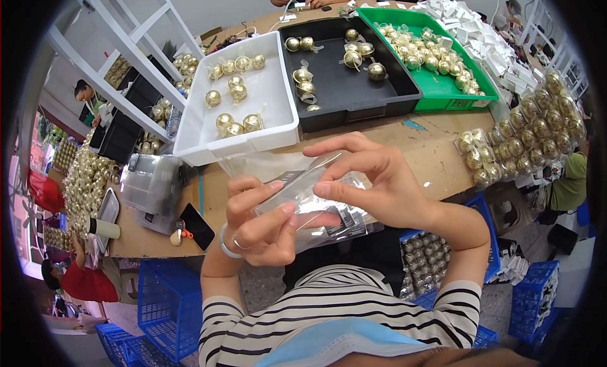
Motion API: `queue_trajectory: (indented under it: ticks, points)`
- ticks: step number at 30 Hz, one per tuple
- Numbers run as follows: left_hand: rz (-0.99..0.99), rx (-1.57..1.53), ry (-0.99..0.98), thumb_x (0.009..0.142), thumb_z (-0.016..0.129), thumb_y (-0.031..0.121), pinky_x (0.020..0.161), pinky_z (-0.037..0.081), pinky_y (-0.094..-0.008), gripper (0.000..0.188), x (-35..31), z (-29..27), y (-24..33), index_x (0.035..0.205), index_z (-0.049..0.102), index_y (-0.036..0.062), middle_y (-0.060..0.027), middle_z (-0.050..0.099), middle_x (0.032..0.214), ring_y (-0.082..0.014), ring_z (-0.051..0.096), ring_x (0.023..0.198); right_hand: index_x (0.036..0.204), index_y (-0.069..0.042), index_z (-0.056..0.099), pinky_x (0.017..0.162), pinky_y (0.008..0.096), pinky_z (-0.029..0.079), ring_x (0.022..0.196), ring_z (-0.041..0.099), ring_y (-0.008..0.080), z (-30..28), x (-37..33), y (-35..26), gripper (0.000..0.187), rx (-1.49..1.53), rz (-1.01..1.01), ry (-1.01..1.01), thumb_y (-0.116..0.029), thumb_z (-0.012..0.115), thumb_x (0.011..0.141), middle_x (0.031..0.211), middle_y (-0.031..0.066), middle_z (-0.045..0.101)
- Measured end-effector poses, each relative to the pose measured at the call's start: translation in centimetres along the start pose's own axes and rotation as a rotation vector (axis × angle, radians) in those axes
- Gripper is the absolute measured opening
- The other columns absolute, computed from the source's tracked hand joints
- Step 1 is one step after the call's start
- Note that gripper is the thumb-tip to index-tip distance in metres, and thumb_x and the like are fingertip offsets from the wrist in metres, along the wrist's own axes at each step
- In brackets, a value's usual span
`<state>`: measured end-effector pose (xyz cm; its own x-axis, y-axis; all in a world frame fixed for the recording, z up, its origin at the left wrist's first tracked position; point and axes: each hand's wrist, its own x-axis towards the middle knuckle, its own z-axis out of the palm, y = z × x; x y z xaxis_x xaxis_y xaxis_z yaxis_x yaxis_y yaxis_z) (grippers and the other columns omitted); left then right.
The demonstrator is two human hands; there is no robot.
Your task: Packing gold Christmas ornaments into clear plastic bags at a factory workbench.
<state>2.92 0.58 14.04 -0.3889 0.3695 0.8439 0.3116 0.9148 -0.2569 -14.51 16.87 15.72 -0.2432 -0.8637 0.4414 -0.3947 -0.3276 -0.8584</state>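
Observation:
In front of my chest is a clear plastic box [303, 180], thin-walled and shiny, with some dark printing on it. My left hand [262, 225] grips its near left side, fingers curled on the plastic and a ring and a pale bangle showing. On the other side my right hand [376, 180] pinches the upper right edge between thumb and fingers. More clear plastic with dark printed panels [351, 221] lies under and behind the hands, so I cannot tell where one piece ends.
Gold ball ornaments lie in a white tray [272, 136], a black tray [360, 113] and a green tray [442, 104]. Stacked clear boxes [152, 183], a black phone [197, 226] and orange-handled scissors [183, 234] are at left. Packed ornaments [531, 123] rise at right; blue crates [171, 304] stand below.

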Motion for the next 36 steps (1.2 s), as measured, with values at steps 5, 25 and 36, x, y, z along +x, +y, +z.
queue_trajectory:
  ticks: [5, 25, 36]
  points:
    - [0.239, 0.026, 0.037, 0.068, 0.090, 0.010, 0.061, 0.044, -0.0370, 0.045, 0.4, 0.6, -1.1, 0.070, 0.046, 0.0153, -0.0050, 0.056, 0.103, -0.0292, 0.063, 0.097, 0.087, -0.002, 0.077, 0.097, 0.0354, 0.050, 0.117, 0.063, 0.0235, 0.1, -0.4, 0.3, 0.003, 0.096, -0.014, 0.033, -0.004, 0.079, 0.084, 0.126, 0.0176, 0.067]
    - [-0.632, -0.328, 0.429, 0.078, 0.089, 0.030, 0.080, 0.048, -0.0321, 0.047, -3.5, 2.5, 1.7, 0.095, 0.050, 0.0105, -0.0041, 0.050, 0.101, -0.0215, 0.054, 0.096, 0.130, 0.001, 0.065, 0.100, 0.0423, 0.048, 0.114, 0.063, 0.0303, 0.5, 7.5, 3.2, 0.047, 0.051, 0.154, -0.247, -0.037, 0.048, 0.106, 0.115, 0.0182, 0.072]
    - [-1.641, -0.290, 0.300, 0.096, 0.069, 0.030, 0.108, 0.033, -0.0392, 0.049, -14.9, 6.7, 7.7, 0.124, 0.043, -0.0005, -0.0141, 0.043, 0.120, -0.0261, 0.044, 0.116, 0.103, 0.013, 0.068, 0.079, 0.0421, 0.057, 0.087, 0.071, 0.0394, 13.9, 27.0, 25.7, 0.070, -0.658, 0.478, -0.660, -0.055, 0.066, 0.089, 0.097, 0.0280, 0.070]
